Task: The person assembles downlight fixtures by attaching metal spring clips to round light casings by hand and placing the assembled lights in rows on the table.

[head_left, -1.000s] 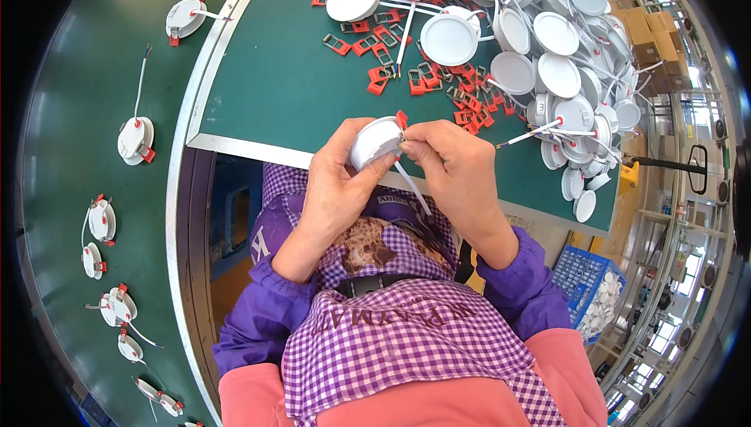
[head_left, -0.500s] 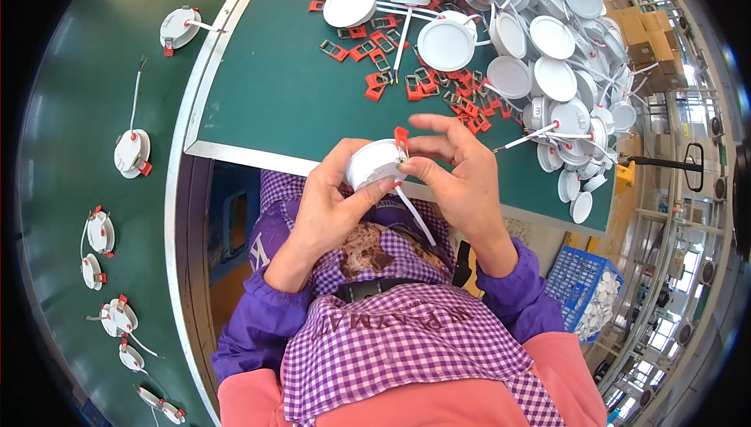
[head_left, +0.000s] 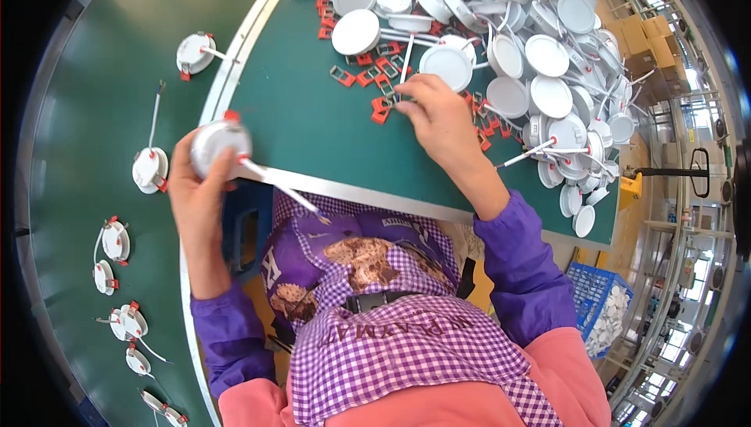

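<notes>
My left hand point(head_left: 202, 184) is closed around a round white downlight point(head_left: 223, 145), raised over the table's metal edge. A red clip sits on the lamp's top rim, and its white cable hangs down to the right. The lamp is slightly blurred. Over the green tabletop, my right hand point(head_left: 442, 118) pinches with thumb and forefinger at a red spring clip point(head_left: 382, 108) with a metal part. Several more loose red clips point(head_left: 342, 76) lie around it, some hidden beneath the lamps.
A large heap of white downlights point(head_left: 547, 55) covers the table's back right. Left of the metal rail point(head_left: 235, 75), a green belt point(head_left: 86, 153) carries several downlights with clips, such as one lamp point(head_left: 149, 170). A blue crate point(head_left: 587, 290) of white parts stands at the right.
My left hand has carried the downlight left toward the rail. My right hand has let go of the lamp and moved up to the loose red clips. The view has shifted slightly.
</notes>
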